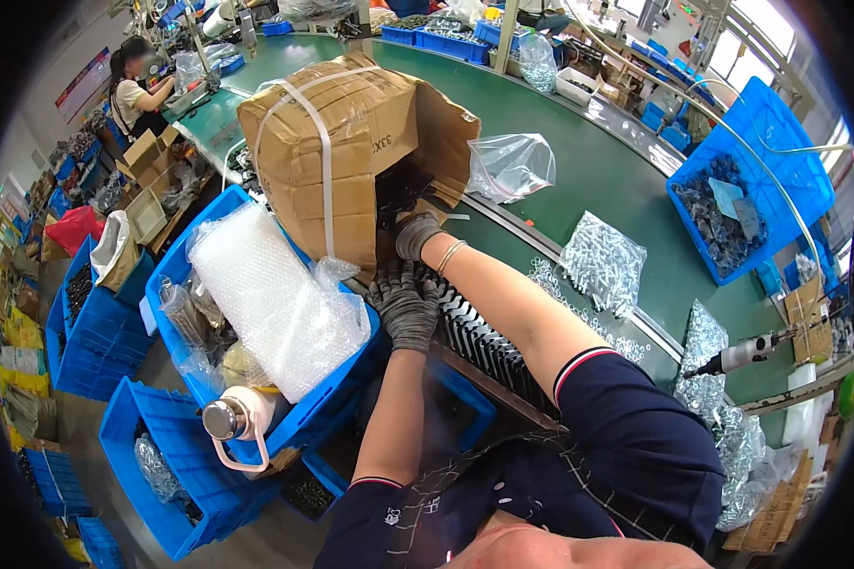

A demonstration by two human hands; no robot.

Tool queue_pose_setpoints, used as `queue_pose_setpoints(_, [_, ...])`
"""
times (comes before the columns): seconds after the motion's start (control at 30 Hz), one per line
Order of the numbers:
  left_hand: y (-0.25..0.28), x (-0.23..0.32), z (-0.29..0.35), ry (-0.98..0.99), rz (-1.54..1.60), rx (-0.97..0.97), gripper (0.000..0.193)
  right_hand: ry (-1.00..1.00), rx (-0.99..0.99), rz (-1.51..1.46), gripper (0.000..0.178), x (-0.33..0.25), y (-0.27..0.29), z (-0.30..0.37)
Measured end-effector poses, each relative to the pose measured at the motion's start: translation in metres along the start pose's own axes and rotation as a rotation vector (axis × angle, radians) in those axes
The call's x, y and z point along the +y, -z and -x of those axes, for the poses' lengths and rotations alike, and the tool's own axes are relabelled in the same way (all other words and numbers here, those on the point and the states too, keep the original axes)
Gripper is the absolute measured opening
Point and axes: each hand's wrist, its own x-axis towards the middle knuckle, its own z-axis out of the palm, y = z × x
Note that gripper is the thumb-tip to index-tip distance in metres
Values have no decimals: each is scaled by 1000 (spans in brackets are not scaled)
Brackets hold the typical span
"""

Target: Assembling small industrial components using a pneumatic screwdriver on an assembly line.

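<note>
- Green worktable spans 11 to 3 o'clock in my view.
- Tipped cardboard box, at 11 o'clock, opens rightward onto dark parts.
- Right hand, grey-gloved, noon of centre, at that opening; fingers hidden, I cannot tell its grip.
- Left hand, gloved, toward 8 o'clock, beside the box's lower edge; grip unclear to me.

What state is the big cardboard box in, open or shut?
Open. The cardboard box has its mouth toward the person, one flap sticks out, and dark parts show inside, near the gloved right hand.
</note>
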Motion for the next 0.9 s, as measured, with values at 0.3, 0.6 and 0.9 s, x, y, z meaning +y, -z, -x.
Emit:
queue_pose_setpoints(0.3, [-8, 2, -3, 9, 37, -15, 59, -38, 326, -348, 36, 1, -10, -18])
queue_pose_setpoints(0.6, [-9, -4, -1, 3, 12, -16, 65, 18, 250, -185, 34, -1, -7, -2])
queue_pose_setpoints(0.9, [-8, -2, 0, 20, 2, -49, 61, -69, 329, -122, 36, -9, -29, -12])
